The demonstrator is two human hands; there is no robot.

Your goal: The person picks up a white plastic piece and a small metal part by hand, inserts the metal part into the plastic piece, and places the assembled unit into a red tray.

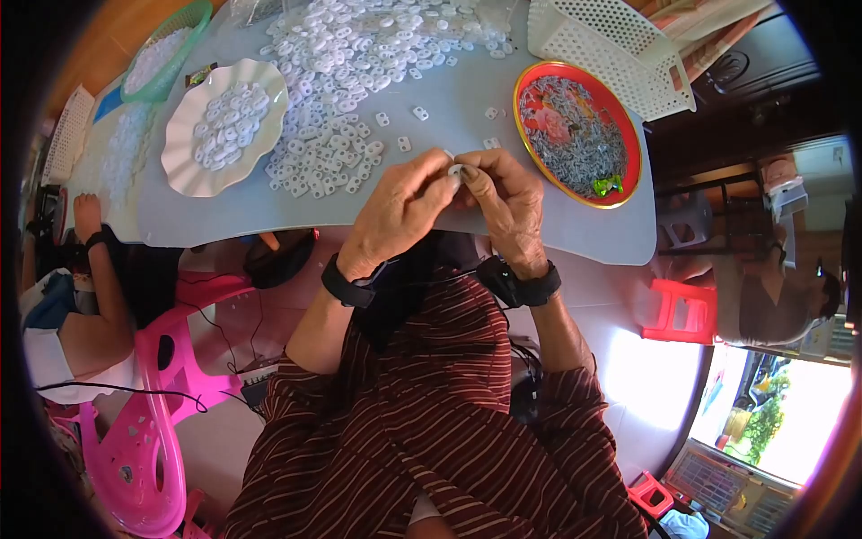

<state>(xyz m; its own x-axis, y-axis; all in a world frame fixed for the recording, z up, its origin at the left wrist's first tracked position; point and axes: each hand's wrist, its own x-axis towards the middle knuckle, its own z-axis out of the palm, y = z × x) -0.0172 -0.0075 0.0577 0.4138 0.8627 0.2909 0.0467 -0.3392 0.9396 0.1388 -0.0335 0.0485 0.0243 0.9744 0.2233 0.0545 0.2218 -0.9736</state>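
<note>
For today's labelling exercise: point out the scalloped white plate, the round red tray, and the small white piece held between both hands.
scalloped white plate (184, 166), head view, bare lower rim
round red tray (632, 144), head view, right rim
small white piece (455, 170), head view, visible middle between the fingers

Both hands are up in front of the body, close together, with their fingertips meeting. The left hand has its back facing up. Its fingers are bent and the thumb and first finger are pinched tight. The right hand is curled too, with its fingers bent in toward the left hand, pinching as well. Both wrists bend a little. Each wrist wears a black band. The two forearms come up from below, bare, with striped sleeves pushed up near the elbows.
</note>
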